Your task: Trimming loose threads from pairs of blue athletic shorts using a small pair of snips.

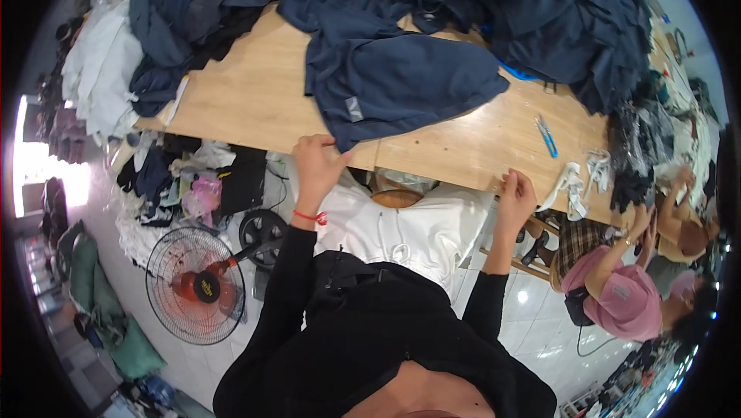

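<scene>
A dark navy garment (401, 82) lies on the wooden table (255, 82) in front of me, a small light patch near its lower left corner. My left hand (316, 167) rests at the near table edge, thumb apart from the fingers, right beside that corner; whether it touches the cloth I cannot tell. Farther right, my right hand (517, 198) is at the table edge with loosely bent fingers and nothing visible in it. Blue-handled thread snips (547, 138) lie on the table beyond the right hand, and white fabric strips (570, 190) lie to its right.
Navy garments (556, 24) are heaped along the far side, with white cloth (104, 71) at the far left. A standing fan (202, 287) is on the floor to my left. At right, a co-worker in a pink top (621, 294) sits by the table near dark plastic-wrapped bundles (644, 136).
</scene>
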{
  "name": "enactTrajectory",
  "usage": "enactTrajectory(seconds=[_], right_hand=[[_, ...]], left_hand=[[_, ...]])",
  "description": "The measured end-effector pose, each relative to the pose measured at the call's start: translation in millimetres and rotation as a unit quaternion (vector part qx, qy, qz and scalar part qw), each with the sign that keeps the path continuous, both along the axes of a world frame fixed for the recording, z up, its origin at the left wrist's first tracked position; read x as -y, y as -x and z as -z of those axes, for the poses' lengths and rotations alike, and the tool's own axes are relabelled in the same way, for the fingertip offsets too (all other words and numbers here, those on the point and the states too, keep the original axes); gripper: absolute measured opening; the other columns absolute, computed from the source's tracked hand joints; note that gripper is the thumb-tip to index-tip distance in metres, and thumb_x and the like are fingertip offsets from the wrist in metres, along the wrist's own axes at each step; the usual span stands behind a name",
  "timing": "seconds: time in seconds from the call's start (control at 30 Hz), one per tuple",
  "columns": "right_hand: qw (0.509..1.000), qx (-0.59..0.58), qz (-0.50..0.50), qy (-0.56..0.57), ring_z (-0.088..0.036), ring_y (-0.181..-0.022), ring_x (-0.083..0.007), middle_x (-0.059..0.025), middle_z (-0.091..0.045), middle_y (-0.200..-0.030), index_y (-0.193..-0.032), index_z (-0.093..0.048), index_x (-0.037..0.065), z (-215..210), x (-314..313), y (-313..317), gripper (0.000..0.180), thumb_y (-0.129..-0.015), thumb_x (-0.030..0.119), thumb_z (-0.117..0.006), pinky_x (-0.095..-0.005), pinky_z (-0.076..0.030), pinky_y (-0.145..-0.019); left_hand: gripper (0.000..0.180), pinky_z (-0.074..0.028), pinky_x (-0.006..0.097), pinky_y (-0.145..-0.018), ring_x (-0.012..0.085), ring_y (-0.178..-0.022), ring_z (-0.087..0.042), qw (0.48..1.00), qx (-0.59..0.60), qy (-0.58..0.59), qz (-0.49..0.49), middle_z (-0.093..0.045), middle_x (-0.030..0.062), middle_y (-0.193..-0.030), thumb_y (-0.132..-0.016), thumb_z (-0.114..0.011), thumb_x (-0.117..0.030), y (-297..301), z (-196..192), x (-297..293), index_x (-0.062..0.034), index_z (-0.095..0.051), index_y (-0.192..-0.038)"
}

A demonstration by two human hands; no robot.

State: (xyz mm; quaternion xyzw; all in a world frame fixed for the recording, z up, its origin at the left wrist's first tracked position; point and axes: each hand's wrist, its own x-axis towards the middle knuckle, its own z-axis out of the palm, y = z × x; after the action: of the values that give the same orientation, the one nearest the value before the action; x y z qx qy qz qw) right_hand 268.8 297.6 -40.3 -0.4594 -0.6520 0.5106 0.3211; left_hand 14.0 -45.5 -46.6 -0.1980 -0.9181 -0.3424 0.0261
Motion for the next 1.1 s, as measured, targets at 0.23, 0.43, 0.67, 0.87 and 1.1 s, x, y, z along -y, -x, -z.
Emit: enactTrajectory(seconds=[0.23, 0.43, 0.67, 0.87, 1.1], right_hand=[[0.998, -0.040, -0.042, 0.019, -0.074, -0.089, -0.0144, -0.0096, -0.076, -0.099, -0.116, -0.074, -0.005, -7.6, 30.9, 27.5, 0.018, -0.109, 0.010, -0.065, -0.0278, -0.061, -0.081], [0.982, 0.043, -0.168, -0.070, -0.075, -0.089, -0.0167, -0.0122, -0.079, -0.102, -0.115, -0.076, -0.002, -36.3, 49.8, 51.2, 0.015, -0.103, 0.004, -0.070, -0.0305, -0.059, -0.081], [0.953, 0.073, -0.221, -0.195, -0.075, -0.089, -0.0231, -0.0132, -0.076, -0.103, -0.117, -0.077, 0.001, -27.8, 63.7, 38.5, 0.025, -0.092, -0.002, -0.077, -0.0329, -0.059, -0.080], [0.915, 0.093, -0.283, -0.272, -0.065, -0.099, -0.0296, -0.0147, -0.063, -0.116, -0.120, -0.077, 0.001, -34.1, 80.5, 69.8, 0.040, -0.080, -0.005, -0.082, -0.0391, -0.054, -0.084], [0.923, 0.076, -0.268, -0.265, -0.068, -0.092, -0.0289, -0.0125, -0.068, -0.105, -0.103, -0.081, 0.000, -15.1, 79.2, 60.8, 0.024, -0.080, -0.003, -0.084, -0.0385, -0.057, -0.078]], left_hand=[[0.021, -0.047, 0.049, -0.088, 0.0378, -0.106, -0.059, 0.989, -0.007, -0.003, 0.148, -0.063, 0.0134, -0.104, -0.084, -0.083, -0.015, -35.4, -33.0, -45.2, -0.0071, -0.072, -0.100], [0.026, -0.055, 0.043, -0.089, 0.0353, -0.102, -0.069, 0.943, 0.162, -0.072, 0.281, -0.073, 0.0157, -0.109, -0.088, -0.082, -0.013, -42.7, -49.4, -48.5, -0.0026, -0.074, -0.110], [0.022, -0.057, 0.039, -0.083, 0.0297, -0.093, -0.071, 0.993, 0.054, -0.104, 0.019, -0.070, 0.0133, -0.099, -0.086, -0.077, 0.000, -4.0, -38.7, -17.1, -0.0020, -0.073, -0.107], [0.036, -0.058, 0.039, -0.088, 0.0311, -0.099, -0.068, 0.991, -0.039, -0.127, -0.012, -0.065, 0.0138, -0.113, -0.081, -0.082, -0.001, 6.3, -17.4, -52.1, -0.0014, -0.069, -0.114], [0.042, -0.058, 0.039, -0.090, 0.0306, -0.101, -0.068, 0.993, -0.030, -0.112, 0.017, -0.064, 0.0126, -0.113, -0.079, -0.087, -0.005, 8.7, -10.6, -56.0, -0.0034, -0.071, -0.118]])
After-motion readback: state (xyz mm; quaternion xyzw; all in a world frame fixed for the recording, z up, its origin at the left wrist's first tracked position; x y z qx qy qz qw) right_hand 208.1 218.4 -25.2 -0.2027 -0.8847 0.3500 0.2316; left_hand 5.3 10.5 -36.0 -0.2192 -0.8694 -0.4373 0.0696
